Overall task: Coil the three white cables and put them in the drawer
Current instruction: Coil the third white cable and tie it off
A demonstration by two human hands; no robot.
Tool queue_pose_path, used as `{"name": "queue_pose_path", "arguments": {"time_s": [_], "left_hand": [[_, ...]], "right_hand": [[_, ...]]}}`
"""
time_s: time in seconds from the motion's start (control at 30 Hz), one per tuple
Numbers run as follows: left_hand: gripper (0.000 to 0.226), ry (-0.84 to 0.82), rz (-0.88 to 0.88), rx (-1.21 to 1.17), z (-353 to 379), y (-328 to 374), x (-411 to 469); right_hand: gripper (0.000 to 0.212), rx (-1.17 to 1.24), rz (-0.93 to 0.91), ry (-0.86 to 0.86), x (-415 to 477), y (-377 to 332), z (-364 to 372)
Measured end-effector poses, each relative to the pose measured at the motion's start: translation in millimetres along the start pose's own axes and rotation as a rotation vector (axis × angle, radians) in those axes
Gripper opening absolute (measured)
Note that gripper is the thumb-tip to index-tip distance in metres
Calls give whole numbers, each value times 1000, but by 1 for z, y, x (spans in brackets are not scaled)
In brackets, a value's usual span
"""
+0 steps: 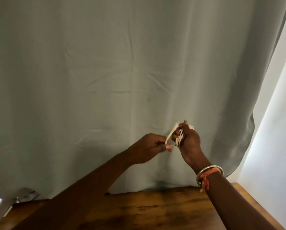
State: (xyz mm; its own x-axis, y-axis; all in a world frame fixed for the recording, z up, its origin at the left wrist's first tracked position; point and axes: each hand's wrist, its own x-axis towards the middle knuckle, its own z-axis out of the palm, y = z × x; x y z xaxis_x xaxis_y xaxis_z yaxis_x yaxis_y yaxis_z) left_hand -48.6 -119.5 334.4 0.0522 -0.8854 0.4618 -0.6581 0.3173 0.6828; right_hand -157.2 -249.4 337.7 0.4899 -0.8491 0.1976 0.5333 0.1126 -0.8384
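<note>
A white cable (180,137) is wound in several loops around the fingers of my right hand (189,143), which is raised in front of the curtain and closed on the coil. My left hand (149,147) is just to the left of it and pinches the cable's free end, a short white length that runs up from my fingertips to the coil. Both hands are held in the air above the wooden table (155,211). No other cable and no drawer are in view.
A pale green curtain (122,80) hangs across nearly the whole view behind my hands. A bright white wall (275,130) shows at the right. At the lower left, a grey object (25,195) lies under the curtain's edge.
</note>
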Motion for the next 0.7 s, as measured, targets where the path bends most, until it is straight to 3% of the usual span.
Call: {"name": "queue_pose_path", "arguments": {"time_s": [0.13, 0.23, 0.3, 0.4, 0.53, 0.7], "left_hand": [[23, 103, 33, -62, -17, 10, 10], [22, 116, -20, -180, -20, 14, 10], [19, 179, -91, -252, -23, 14, 10], [24, 217, -239, -409, -28, 10, 9], [33, 290, -360, -600, -29, 4, 8], [47, 360, -368, -508, -15, -3, 5]], "right_hand": [[23, -388, 25, -184, -17, 12, 7], [37, -598, -43, -407, -28, 12, 13], [44, -630, -38, -462, -34, 13, 17], [45, -559, 50, -481, -38, 17, 17], [51, -293, 188, -479, -41, 20, 19], [53, 40, 315, -594, -41, 18, 24]]}}
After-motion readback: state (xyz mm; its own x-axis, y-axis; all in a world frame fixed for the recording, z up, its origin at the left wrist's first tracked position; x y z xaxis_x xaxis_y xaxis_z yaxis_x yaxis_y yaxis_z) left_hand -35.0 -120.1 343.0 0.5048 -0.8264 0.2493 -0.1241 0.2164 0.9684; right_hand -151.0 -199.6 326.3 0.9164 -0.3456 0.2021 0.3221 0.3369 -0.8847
